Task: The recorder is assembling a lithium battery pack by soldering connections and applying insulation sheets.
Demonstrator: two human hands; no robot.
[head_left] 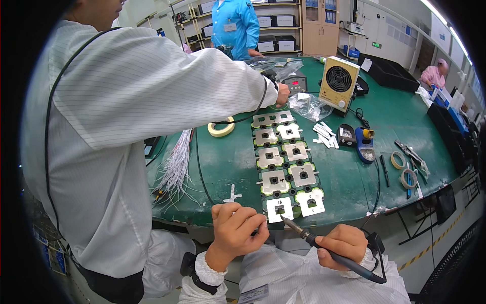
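Two bare hands work at the near edge of the green table (235, 167). The right hand (345, 246) has its grip wrapped around the handle of a soldering iron (307, 236), whose tip meets or hovers just over the near-left metal plate (287, 203). The left hand (237, 234) is curled just left of that plate, thumb and forefinger close together; whether its grip pinches anything thin, I cannot tell. The plated block (287, 166) lies lengthwise away from the person, four pairs of plates and one long plate at the far end. White strips (325, 135) and a blue iron stand (365, 147) lie to its right, a tape roll (221, 134) and white wires (178, 164) to its left. A co-worker's sleeve (202, 91) reaches across from the left.
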